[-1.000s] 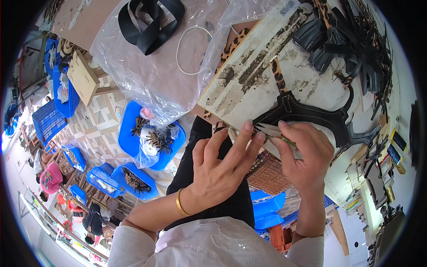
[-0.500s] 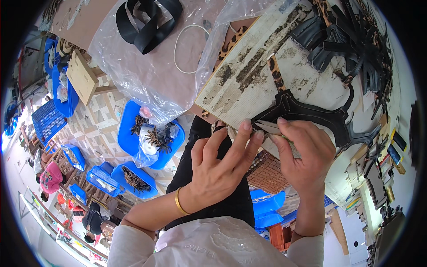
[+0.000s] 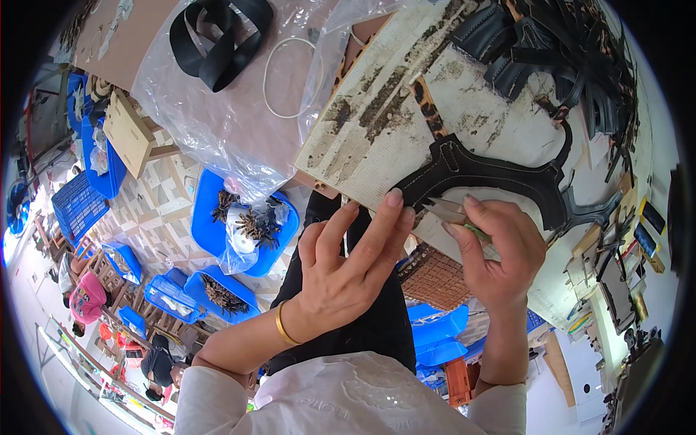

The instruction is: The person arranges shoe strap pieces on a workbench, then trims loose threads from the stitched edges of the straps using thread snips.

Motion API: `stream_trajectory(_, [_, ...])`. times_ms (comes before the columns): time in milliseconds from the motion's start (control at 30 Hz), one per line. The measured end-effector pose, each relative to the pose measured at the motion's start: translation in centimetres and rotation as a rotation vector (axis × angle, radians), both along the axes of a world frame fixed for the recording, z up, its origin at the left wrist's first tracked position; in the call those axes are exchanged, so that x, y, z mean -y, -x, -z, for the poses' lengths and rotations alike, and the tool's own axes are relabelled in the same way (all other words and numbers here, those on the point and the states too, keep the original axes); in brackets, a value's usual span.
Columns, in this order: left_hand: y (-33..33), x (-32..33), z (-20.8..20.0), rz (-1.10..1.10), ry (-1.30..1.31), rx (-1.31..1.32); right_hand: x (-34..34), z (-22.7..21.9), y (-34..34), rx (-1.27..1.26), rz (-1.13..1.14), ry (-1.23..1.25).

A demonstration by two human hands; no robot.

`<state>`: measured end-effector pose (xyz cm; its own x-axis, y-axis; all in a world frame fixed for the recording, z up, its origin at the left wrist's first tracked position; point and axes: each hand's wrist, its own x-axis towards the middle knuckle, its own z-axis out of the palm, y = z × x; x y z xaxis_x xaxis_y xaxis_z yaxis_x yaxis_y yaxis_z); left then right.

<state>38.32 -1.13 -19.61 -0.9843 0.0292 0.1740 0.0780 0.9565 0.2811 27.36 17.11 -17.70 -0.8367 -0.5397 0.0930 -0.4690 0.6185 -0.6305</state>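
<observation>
Two hands work at the near edge of the tabletop [image 3: 507,94]. My left hand [image 3: 348,268] has its fingers spread and extended, the tips pressing down on the near end of a black strap piece [image 3: 500,174] that lies flat on a stained white board [image 3: 391,123]; it grips nothing. My right hand [image 3: 500,250] is curled shut around a small pair of snips [image 3: 453,212] with a green handle, the metal blades pointing left toward the left fingertips and lying just beside the strap's edge. I judge the step in hand to be trimming at that edge: one hand steadies the strap while the other brings the blades in. The next move calls for a short, careful closing of the blades right at the edge, with the left fingertips kept out of the blade path, since they sit very near it.

Around: a leopard-patterned strip [image 3: 428,109] lies on the board above the strap; a heap of black straps [image 3: 573,58] fills the far right of the tabletop; a clear plastic bag [image 3: 217,116] with a black loop [image 3: 217,36] and a white ring [image 3: 290,80] lies to the left. Below, on the floor, stand blue trays [image 3: 210,217] with small dark pieces. Nothing lies between the blades and the strap.
</observation>
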Motion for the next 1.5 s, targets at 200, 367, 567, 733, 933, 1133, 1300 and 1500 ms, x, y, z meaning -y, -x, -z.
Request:
stream_trajectory(200, [0.3,0.0,-0.5,0.043,-0.037,0.125,0.2,0.2,0.0,-0.060,-0.012,-0.059])
stream_trajectory(367, [0.1,-0.4,0.5,0.008,-0.019,0.048,0.3,-0.7,0.0,-0.037,-0.026,-0.092])
stream_trajectory(567, [0.3,-0.4,-0.2,0.038,-0.004,0.087,0.6,-1.0,-0.1,-0.121,-0.084,-0.213])
stream_trajectory(733, [0.5,-0.1,-0.6,0.055,-0.058,0.115,0.3,0.5,-0.3,-0.118,-0.109,-0.179])
stream_trajectory(933, [1.2,-0.1,-1.6,0.076,-0.053,0.164,0.3,1.1,0.1,-0.042,0.052,0.088])
stream_trajectory(1133, [1.5,-0.3,-1.7,0.059,-0.032,0.174,0.1,0.6,0.3,-0.082,0.043,0.024])
stream_trajectory(1300, [1.8,-0.2,-1.7,0.070,-0.006,0.167,0.3,0.5,0.3,-0.090,0.046,-0.040])
stream_trajectory(1500, [2.4,-0.2,-2.4,0.073,0.006,0.162,0.4,0.3,0.2,-0.091,0.051,-0.061])
